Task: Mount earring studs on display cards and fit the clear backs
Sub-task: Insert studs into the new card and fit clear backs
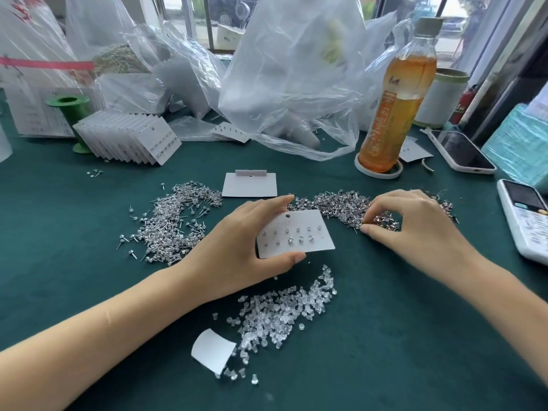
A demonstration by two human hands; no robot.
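Table: dark green felt-covered table (385, 336).
Stud heap: glittering pile of silver metal earring studs (335, 204), right of the card, under the right hand.
Card: white rectangular display card (296, 234), long axis left-right, studs in two rows.
Left hand (237, 256): grips the card's edges.
Right hand (415, 221): nearer the heap; fingertips pinched narrow, the stud itself too small to tell.
Backs: clear rubbery backs (284, 310), near side.

On the green surface (385, 336) a bottle of amber drink (397, 108) stands on a white coaster (367, 170), with a phone (462, 152) and a calculator (525, 218) to its right, crumpled clear plastic bags (290, 84) behind, and a green spool (69, 103) far left.
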